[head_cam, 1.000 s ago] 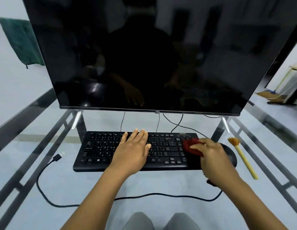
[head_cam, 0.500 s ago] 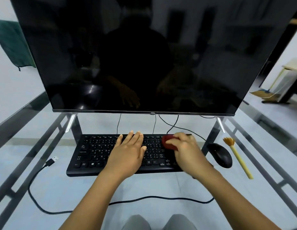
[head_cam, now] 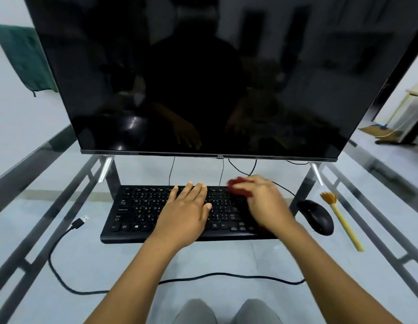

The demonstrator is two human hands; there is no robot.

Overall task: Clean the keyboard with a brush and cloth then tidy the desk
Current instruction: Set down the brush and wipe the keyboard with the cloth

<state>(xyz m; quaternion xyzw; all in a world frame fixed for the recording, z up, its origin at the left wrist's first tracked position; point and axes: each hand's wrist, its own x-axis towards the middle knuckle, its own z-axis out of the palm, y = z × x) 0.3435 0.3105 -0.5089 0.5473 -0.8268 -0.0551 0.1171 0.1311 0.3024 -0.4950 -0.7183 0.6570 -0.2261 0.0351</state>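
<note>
A black keyboard (head_cam: 137,213) lies on the glass desk under the monitor. My left hand (head_cam: 187,213) rests flat on its middle keys with straight fingers. My right hand (head_cam: 266,204) grips a bunched red cloth (head_cam: 238,188) and presses it on the keyboard's upper right part; the hand is blurred. A brush (head_cam: 341,218) with a yellow handle and brown bristles lies on the desk at the right, past the mouse, untouched.
A black mouse (head_cam: 316,216) sits right of the keyboard. A large dark monitor (head_cam: 215,78) stands just behind on two feet. The keyboard's black cable (head_cam: 63,281) loops across the glass desk (head_cam: 63,253) to a loose USB plug (head_cam: 80,222) at the left.
My right hand has carried the red cloth leftward from the keyboard's right end toward its upper middle-right. My left hand has stayed flat on the keys.
</note>
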